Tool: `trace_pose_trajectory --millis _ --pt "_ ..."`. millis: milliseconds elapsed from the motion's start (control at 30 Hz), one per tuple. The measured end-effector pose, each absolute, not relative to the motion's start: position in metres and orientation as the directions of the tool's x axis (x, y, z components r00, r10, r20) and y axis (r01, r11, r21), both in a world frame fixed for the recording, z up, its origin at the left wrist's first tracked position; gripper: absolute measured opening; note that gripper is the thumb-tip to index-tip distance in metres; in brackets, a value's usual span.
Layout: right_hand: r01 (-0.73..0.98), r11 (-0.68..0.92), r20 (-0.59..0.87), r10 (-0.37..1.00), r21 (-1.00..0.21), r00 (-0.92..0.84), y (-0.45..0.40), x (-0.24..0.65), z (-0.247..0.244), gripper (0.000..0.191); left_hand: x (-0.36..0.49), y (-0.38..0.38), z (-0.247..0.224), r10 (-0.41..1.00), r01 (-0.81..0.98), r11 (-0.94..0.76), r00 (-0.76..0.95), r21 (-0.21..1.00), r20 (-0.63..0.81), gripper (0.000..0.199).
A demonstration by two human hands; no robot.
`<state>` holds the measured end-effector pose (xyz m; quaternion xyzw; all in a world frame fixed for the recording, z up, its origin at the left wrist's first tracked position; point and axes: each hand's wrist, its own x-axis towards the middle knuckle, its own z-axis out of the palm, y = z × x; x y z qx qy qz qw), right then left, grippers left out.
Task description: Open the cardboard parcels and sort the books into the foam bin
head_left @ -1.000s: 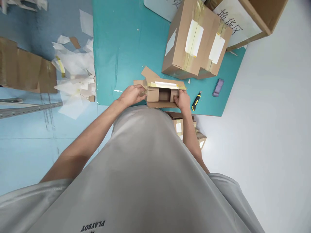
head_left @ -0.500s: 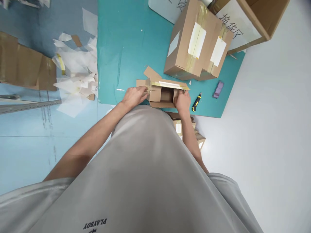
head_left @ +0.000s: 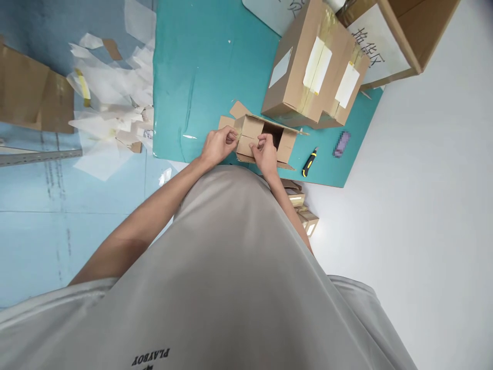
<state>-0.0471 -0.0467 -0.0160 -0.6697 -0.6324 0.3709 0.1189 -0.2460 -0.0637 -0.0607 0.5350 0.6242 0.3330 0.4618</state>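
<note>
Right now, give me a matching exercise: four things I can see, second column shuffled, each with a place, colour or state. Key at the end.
1. knife
2. small box
3. loose papers
4. left hand

A. mostly white, heaped left of the table
B. fingers at the small box's left end
C. black and yellow, right of the small box
D. brown, flaps open

Pairs: 1-C, 2-D, 3-A, 4-B

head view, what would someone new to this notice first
Probably the two big taped boxes standing side by side toward the far right of the green table. Next, the small open box at the near edge, with the left hand at its left end and the right hand over its flaps. The black and yellow knife stands out just right of it.
</note>
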Motion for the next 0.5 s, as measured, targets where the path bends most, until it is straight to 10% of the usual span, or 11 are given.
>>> trace_pose_trajectory --millis 500 --pt "0.776 -0.214 -0.396 0.917 -0.594 -0.051 -0.057 -0.053 0.001 0.036 -0.258 -0.058 -0.086 0.908 0.124 0.414 0.021 0.902 -0.419 0.023"
